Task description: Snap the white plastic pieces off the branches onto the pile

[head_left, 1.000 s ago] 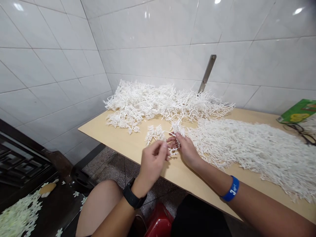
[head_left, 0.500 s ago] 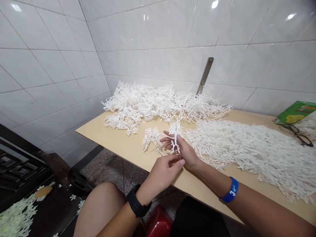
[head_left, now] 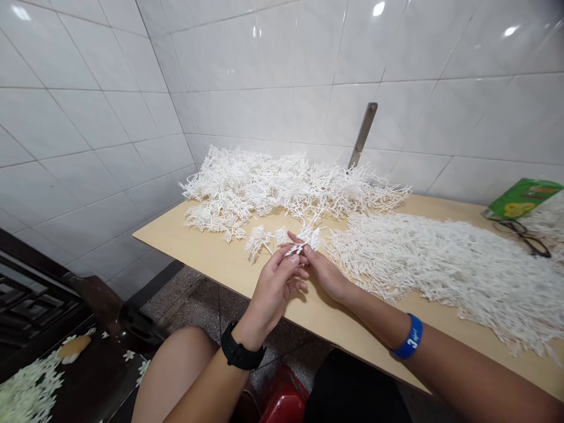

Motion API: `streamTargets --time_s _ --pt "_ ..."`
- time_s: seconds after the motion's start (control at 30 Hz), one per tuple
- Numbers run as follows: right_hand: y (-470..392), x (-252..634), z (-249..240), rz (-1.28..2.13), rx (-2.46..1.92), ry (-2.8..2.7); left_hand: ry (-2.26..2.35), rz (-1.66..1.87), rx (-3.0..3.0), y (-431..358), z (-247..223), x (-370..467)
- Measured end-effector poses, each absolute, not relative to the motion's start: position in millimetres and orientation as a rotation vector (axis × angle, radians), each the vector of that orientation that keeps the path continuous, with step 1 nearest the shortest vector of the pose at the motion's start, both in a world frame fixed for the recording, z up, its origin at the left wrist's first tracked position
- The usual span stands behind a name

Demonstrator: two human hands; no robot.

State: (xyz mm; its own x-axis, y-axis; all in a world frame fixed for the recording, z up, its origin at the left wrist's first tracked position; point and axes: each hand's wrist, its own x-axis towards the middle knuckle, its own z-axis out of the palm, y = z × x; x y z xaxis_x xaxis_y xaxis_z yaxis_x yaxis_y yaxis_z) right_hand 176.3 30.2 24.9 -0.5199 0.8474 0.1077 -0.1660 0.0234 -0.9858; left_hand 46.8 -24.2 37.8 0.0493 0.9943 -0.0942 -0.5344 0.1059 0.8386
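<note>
White branching plastic sprigs (head_left: pixel 308 238) are held between my two hands above the tan tabletop. My left hand (head_left: pixel 275 285), with a black watch on its wrist, pinches the near end of them with thumb and fingers. Wrapped round their right side is my right hand (head_left: pixel 328 273), its wrist banded in blue. A loose white sprig (head_left: pixel 259 239) lies on the table just left of the hands. Behind them spreads a tangled heap of white branches (head_left: pixel 264 182). To the right lies a flatter, dense pile of white pieces (head_left: pixel 432 258).
At the right back are a green packet (head_left: pixel 522 198) and dark-framed glasses (head_left: pixel 526 235). A metal bracket (head_left: pixel 363 135) stands against the tiled wall. A red stool (head_left: pixel 284 399) is below the table (head_left: pixel 163 235); small white flowers (head_left: pixel 33 382) lie at lower left.
My left hand has moved up and left and now grips the sprigs. The sprigs have tilted from upright to nearly flat, and my right hand has shifted slightly left.
</note>
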Motion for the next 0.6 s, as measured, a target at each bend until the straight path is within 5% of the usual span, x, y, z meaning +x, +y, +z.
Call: streamTargets --time_s 0.6 --pt "32.0 171.9 11.5 1.26 -0.87 -1.765 0.968 1.518 0.731 -14.6 38.3 21.3"
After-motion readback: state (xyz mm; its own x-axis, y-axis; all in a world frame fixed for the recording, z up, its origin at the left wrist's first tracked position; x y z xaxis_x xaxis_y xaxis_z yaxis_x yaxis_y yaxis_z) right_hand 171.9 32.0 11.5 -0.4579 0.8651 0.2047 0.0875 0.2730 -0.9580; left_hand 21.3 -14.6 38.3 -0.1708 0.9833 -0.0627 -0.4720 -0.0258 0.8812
